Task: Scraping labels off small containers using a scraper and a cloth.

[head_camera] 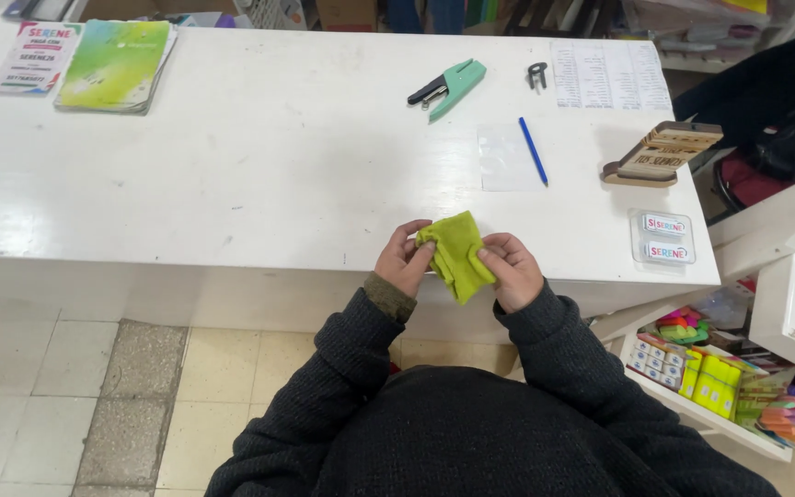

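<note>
1. Nearest the camera, the person's dark knitted sleeves (361, 340) reached forward from the bottom of the view over a tiled floor (57, 387).
2. The left hand (404, 260) was curled closed on the left edge of a folded yellow-green cloth (457, 253), thumb and fingertips pinching the fabric.
3. The right hand (512, 269) was likewise closed on the cloth's right side, its thumb pressed on the fabric and the fingers wrapped behind.
4. The cloth was held between both hands at the near edge of the white counter (232, 175), its lower corner hanging down past that edge.
5. To the right, below the counter, a shelf (720, 419) held boxes of coloured markers and highlighters.
6. On the counter near its right end lay a clear plastic case (662, 237) with two small white labelled items inside.
7. Farther back, a blue pen (533, 150) lay just beside a small clear plastic bag (503, 158), and a wooden sign-shaped piece (662, 153) sat well to their right.
8. Beyond these were a teal hand stapler (450, 86), a small dark staple remover (536, 74) and a printed sheet (609, 74).
9. At the far left corner lay a green booklet (115, 64) with a printed leaflet (34, 57) just beside it.
</note>
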